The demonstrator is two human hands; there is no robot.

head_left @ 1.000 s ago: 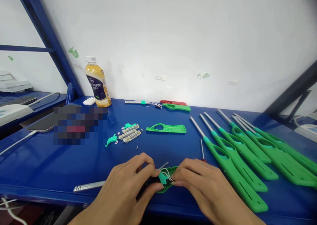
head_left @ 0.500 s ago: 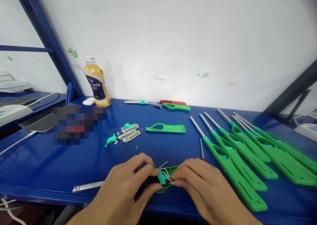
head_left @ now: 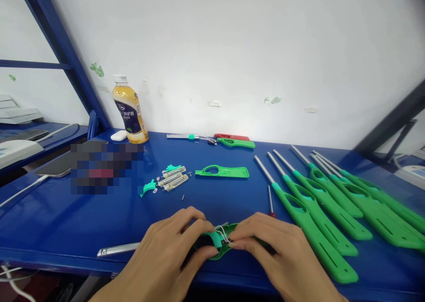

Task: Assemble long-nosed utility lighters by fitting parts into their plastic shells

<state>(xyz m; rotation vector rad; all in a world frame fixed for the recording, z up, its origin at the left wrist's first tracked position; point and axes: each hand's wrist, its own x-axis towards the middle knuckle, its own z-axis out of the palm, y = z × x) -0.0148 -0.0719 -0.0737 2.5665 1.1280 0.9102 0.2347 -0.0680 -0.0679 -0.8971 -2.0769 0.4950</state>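
Note:
In front of me an open green lighter casing (head_left: 230,227) lies low between my hands, with a teal trigger (head_left: 216,238) and looped white wires (head_left: 223,234) inside. My left hand (head_left: 172,244) is closed, thumb and forefinger at the trigger and the casing's edge. The fingertips of my right hand (head_left: 272,242) pinch at a small black part where the wires end; its palm covers the casing's right end. A metal lighter tube (head_left: 117,249) sticks out left of my left hand. A thin screwdriver (head_left: 270,200) lies just beyond my right hand.
Several assembled green lighters (head_left: 315,231) lie at the right. Clear fuel tanks (head_left: 174,180), teal triggers (head_left: 149,187) and small screws are mid-table, beside a green half casing (head_left: 226,172). At the back are a wired tube (head_left: 181,136), a red casing (head_left: 232,137) and a bottle (head_left: 130,111).
My left forefinger has shifted slightly up and right, exposing more of the trigger. The pale thin piece that stuck out above the casing has dropped from sight. My right hand still pinches at the wires.

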